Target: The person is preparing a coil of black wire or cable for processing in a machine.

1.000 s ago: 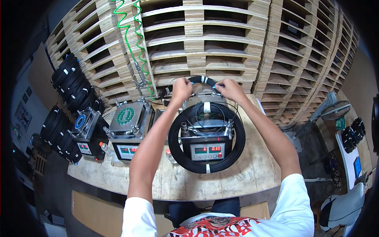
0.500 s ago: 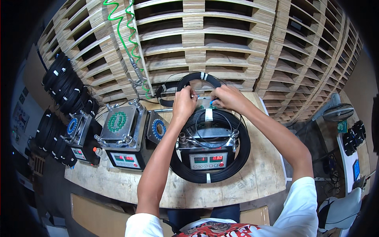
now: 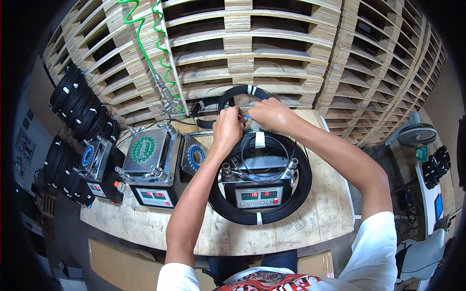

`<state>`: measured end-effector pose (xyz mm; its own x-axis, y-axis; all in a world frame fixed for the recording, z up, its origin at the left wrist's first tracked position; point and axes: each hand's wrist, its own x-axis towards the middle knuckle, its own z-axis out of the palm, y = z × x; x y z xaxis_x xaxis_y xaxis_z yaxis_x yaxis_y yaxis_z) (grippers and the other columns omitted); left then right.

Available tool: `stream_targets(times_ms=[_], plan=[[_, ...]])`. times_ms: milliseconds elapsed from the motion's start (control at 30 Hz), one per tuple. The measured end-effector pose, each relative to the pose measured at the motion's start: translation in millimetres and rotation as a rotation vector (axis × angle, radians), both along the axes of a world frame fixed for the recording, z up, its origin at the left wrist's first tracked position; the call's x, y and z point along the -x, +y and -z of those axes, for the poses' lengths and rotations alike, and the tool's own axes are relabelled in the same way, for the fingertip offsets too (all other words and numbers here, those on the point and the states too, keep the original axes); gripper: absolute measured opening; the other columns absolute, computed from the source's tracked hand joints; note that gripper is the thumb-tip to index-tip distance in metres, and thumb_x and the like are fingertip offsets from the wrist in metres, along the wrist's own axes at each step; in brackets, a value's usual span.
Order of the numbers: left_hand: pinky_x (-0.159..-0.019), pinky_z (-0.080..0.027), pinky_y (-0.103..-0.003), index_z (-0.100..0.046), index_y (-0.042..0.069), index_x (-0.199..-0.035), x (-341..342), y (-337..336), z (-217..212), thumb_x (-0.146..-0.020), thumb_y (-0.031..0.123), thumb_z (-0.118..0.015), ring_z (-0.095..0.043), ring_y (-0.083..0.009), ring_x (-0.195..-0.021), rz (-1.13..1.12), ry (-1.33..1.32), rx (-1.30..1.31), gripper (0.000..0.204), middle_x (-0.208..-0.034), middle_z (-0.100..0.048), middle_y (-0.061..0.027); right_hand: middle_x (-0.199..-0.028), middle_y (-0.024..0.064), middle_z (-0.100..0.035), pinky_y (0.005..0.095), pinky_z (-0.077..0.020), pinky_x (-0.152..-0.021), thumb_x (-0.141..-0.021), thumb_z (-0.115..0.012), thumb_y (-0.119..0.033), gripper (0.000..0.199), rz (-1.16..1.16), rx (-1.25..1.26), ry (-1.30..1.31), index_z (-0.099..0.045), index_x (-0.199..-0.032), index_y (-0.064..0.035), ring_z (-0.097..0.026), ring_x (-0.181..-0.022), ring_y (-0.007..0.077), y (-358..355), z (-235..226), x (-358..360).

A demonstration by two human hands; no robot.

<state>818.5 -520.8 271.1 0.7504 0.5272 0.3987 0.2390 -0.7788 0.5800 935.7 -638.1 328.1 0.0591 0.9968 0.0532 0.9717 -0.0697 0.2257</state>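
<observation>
A large black coil of cable (image 3: 301, 194) with white tape bands lies on the wooden table (image 3: 330, 218), ringed around a grey box-shaped machine with a small display (image 3: 259, 194). My left hand (image 3: 227, 127) and my right hand (image 3: 269, 114) meet at the far edge of this coil, fingers pinched on a thin cable end with a small blue tip (image 3: 244, 117). A second, smaller black coil (image 3: 233, 95) stands upright just behind my hands, against the pallets.
Two more grey machines (image 3: 150, 165) (image 3: 97, 167) sit at the left of the table. Many black coils (image 3: 82, 109) hang at the far left. A green spiral hose (image 3: 155, 43) hangs before stacked wooden pallets (image 3: 291, 48). A fan (image 3: 416, 135) stands right.
Both hands have drawn closer together at the far edge of the coil, from gripping the coil's rim to pinching the thin cable end. The view has shifted slightly.
</observation>
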Motion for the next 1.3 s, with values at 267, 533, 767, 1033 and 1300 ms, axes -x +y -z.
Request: stream_targets(times_ms=[267, 533, 767, 1033, 1300], plan=[[-0.074, -0.055, -0.050, -0.074, 0.001, -0.089, 2, 18, -6, -0.082, 0.007, -0.071, -0.068, -0.0432, -0.088, 0.232, 0.063, -0.096, 0.009, -0.086, -0.070, -0.0247, -0.099, 0.0202, -0.073, 0.0448, -0.0574, -0.080, -0.076, -0.074, -0.005, 0.019, 0.107, -0.012, 0.132, -0.076, -0.095, -0.0057, -0.071, -0.097, 0.0364, 1, 19, -9], [-0.074, -0.056, -0.045, -0.074, 0.001, -0.089, -3, 19, -30, -0.079, 0.003, -0.072, -0.070, -0.0380, -0.085, 0.455, 0.292, -0.399, 0.010, -0.086, -0.072, -0.0204, -0.082, 0.0243, -0.070, 0.0447, -0.0516, -0.069, -0.076, -0.079, -0.007, 0.022, 0.095, -0.079, 0.531, -0.070, -0.094, 0.0022, -0.069, -0.080, 0.0375, -17, 28, -32], [-0.074, -0.057, -0.046, -0.075, 0.002, -0.089, -6, 4, -56, -0.078, 0.002, -0.070, -0.071, -0.0385, -0.086, 0.473, 0.427, -0.463, 0.012, -0.085, -0.072, -0.0203, -0.068, 0.0237, -0.060, 0.0457, -0.0435, -0.060, -0.073, -0.074, -0.001, 0.016, -0.031, -0.011, 0.444, -0.062, -0.081, 0.0053, -0.058, -0.064, 0.0376, -8, 29, -41], [-0.075, -0.059, -0.045, -0.075, 0.003, -0.096, -35, -8, -61, -0.078, 0.001, -0.069, -0.071, -0.0374, -0.091, 0.509, 0.591, -0.645, 0.019, -0.094, -0.072, -0.0211, -0.087, 0.0292, -0.067, 0.0451, -0.0517, -0.066, -0.070, -0.056, 0.011, 0.026, 0.095, -0.133, 0.713, -0.065, -0.093, 0.0065, -0.067, -0.082, 0.0428, -14, 50, -49], [-0.076, -0.059, -0.043, -0.075, 0.001, -0.091, -49, -27, -63, -0.078, 0.001, -0.069, -0.072, -0.0363, -0.093, 0.479, 0.662, -0.752, 0.014, -0.095, -0.074, -0.0178, -0.091, 0.0245, -0.070, 0.0433, -0.0527, -0.076, -0.076, -0.075, -0.006, 0.022, 0.092, -0.227, 0.544, -0.070, -0.096, 0.0014, -0.068, -0.087, 0.0396, -20, 65, -66]])
